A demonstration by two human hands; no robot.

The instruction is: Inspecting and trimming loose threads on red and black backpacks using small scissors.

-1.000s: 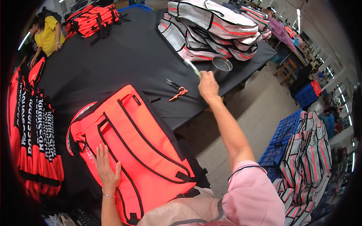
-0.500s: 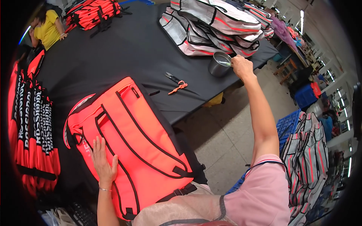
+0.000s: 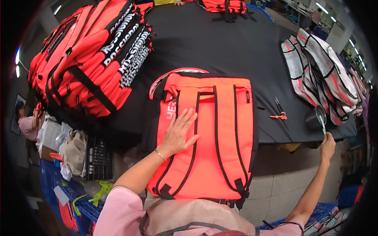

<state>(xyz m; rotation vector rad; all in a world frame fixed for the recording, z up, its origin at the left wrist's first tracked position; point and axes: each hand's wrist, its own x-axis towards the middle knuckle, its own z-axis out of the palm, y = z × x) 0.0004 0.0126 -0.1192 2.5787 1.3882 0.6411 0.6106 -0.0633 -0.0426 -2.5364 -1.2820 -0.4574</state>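
Observation:
A bright coral-orange backpack (image 3: 206,137) lies on the black-covered table, its shoulder straps facing up and its lower end against my apron. My left hand (image 3: 179,133) rests flat on the strap side, fingers spread. Out at the right, my right hand (image 3: 327,146) is closed round the end of a thin white-and-green stick (image 3: 323,125), whose other end reaches into a dark metal cup (image 3: 313,121). What is at the stick's tip cannot be made out. Between backpack and cup lie small thread snips (image 3: 278,104) with an orange cord loop.
A tall stack of orange backpacks (image 3: 92,59) stands at the left; more orange bags (image 3: 224,5) lie far back. Grey-white bags (image 3: 327,74) are piled at right. A black crate (image 3: 98,157) is lower left. Other people are at the left and far edges.
The view has swung left, bringing the orange stack nearer the middle. My left hand still lies on the backpack; my right hand remains at the cup, with the stick now showing more clearly.

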